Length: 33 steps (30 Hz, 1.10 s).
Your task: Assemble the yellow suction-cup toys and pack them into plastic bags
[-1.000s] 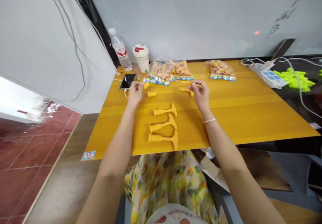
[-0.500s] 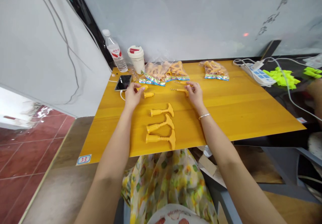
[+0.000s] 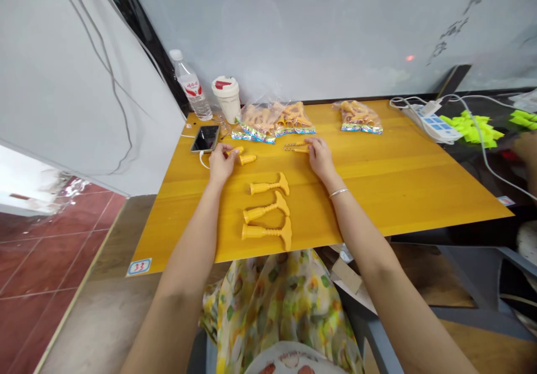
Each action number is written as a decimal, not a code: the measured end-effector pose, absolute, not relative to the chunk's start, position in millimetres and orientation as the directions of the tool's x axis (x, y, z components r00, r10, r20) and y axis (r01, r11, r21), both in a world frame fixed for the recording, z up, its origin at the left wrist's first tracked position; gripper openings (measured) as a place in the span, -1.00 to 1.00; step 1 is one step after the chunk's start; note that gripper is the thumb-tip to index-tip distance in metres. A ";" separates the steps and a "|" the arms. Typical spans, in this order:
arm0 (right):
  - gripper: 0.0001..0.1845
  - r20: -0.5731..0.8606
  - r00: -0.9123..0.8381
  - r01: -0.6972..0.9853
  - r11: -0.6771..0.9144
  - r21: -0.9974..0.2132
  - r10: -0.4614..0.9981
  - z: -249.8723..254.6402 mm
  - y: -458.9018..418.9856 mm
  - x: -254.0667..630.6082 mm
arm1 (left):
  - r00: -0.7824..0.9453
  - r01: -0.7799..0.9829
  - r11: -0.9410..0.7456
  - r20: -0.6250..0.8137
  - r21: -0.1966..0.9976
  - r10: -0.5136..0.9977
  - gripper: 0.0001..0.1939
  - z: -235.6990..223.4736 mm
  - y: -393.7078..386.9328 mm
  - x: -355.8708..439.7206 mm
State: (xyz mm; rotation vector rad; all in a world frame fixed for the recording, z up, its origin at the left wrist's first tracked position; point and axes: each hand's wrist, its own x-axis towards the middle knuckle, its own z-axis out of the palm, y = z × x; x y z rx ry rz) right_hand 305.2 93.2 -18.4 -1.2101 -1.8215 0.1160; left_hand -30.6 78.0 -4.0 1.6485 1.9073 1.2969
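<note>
Three yellow T-shaped plastic pieces (image 3: 266, 209) sit mid-table, close to the front edge of the wooden table (image 3: 398, 189). Left hand (image 3: 221, 164) has its fingers pinched on a small yellow piece (image 3: 235, 151), and right hand (image 3: 321, 158) looks closed on a thin yellow rod (image 3: 297, 149), just below the bags of parts (image 3: 272, 119) at the back edge.

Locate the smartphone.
In the head view, the smartphone lies at the far left of the yellow wooden table, just beyond the left hand and near the plastic water bottle.
</note>
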 end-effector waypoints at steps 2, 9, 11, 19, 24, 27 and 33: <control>-0.63 0.623 -0.122 0.709 0.507 -0.490 0.773 -20.2 94.2 307.0 | -0.286 0.630 -0.071 0.316 0.773 0.904 -0.80 -5.5 78.4 -30.4; -0.59 0.573 -0.123 0.811 0.415 -0.413 0.810 -26.0 98.6 310.9 | -0.271 0.630 -0.067 0.300 0.774 0.914 -0.81 -12.6 81.3 -31.6; -0.59 0.552 -0.127 0.827 0.396 -0.400 0.824 -26.2 98.8 310.0 | -0.256 0.626 -0.080 0.301 0.776 0.918 -0.83 -13.3 81.8 -30.7; -0.60 0.463 -0.135 0.869 0.329 -0.369 0.876 -21.6 92.5 307.5 | -0.217 0.657 -0.096 0.310 0.747 0.926 -0.84 -10.6 79.9 -26.7; -0.63 0.454 -0.105 0.877 0.298 -0.378 0.885 -15.3 85.8 304.7 | -0.196 0.672 -0.128 0.341 0.730 0.919 -0.82 -8.4 79.7 -25.3; -0.64 0.486 -0.092 0.878 0.302 -0.372 0.869 -10.9 82.1 302.5 | -0.190 0.674 -0.143 0.356 0.725 0.915 -0.83 -8.3 80.1 -25.2; -0.66 0.577 -0.136 0.822 0.417 -0.388 0.805 -1.7 74.7 292.2 | -0.201 0.671 -0.149 0.372 0.727 0.906 -0.85 -5.6 79.4 -25.3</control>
